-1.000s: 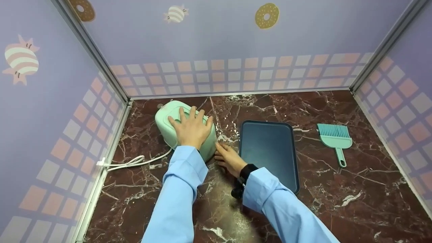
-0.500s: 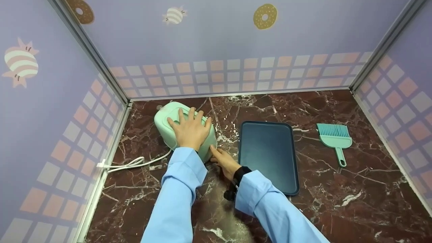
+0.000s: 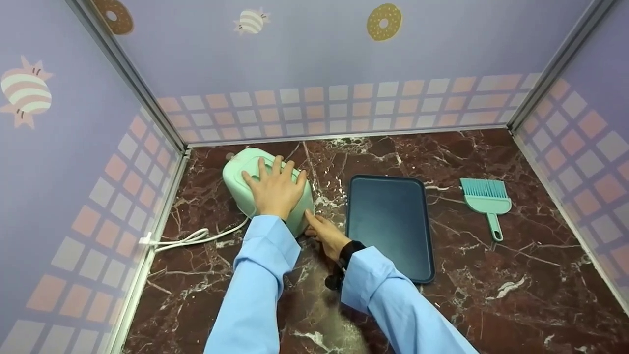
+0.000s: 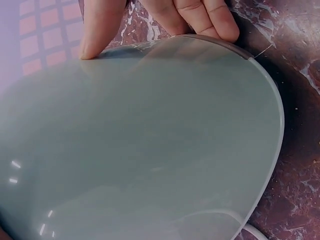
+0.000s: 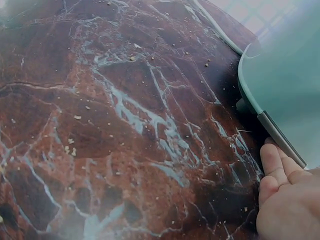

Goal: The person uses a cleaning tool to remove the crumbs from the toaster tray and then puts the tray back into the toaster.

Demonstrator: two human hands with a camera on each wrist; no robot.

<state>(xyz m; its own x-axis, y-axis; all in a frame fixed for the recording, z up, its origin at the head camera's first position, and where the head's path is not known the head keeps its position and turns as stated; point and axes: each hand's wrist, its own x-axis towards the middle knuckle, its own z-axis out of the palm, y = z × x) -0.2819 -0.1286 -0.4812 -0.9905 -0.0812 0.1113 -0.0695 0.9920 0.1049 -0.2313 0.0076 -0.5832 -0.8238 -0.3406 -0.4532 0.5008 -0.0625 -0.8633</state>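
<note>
A mint-green toaster (image 3: 241, 179) lies at the left of the marble-patterned table, its white cord trailing left. My left hand (image 3: 279, 191) rests across its top with fingers spread. My right hand (image 3: 327, 233) is at the toaster's near right end, low down. In the left wrist view the right thumb (image 4: 102, 25) presses the glossy body, while the other fingers bend at a metal strip (image 4: 215, 44) along the bottom edge. In the right wrist view the right fingers (image 5: 280, 167) curl in under that strip, which looks like the edge of a crumb tray; their tips are partly hidden.
A dark blue tray (image 3: 388, 226) lies just right of my right hand. Farther right is a mint-green brush (image 3: 489, 204). Crumbs (image 5: 70, 147) are scattered over the table. The white cord (image 3: 196, 238) reaches the left wall, and patterned walls enclose the sides and back.
My right hand has shifted left onto the toaster's end, with the thumb now against its side. The left hand has stayed on top.
</note>
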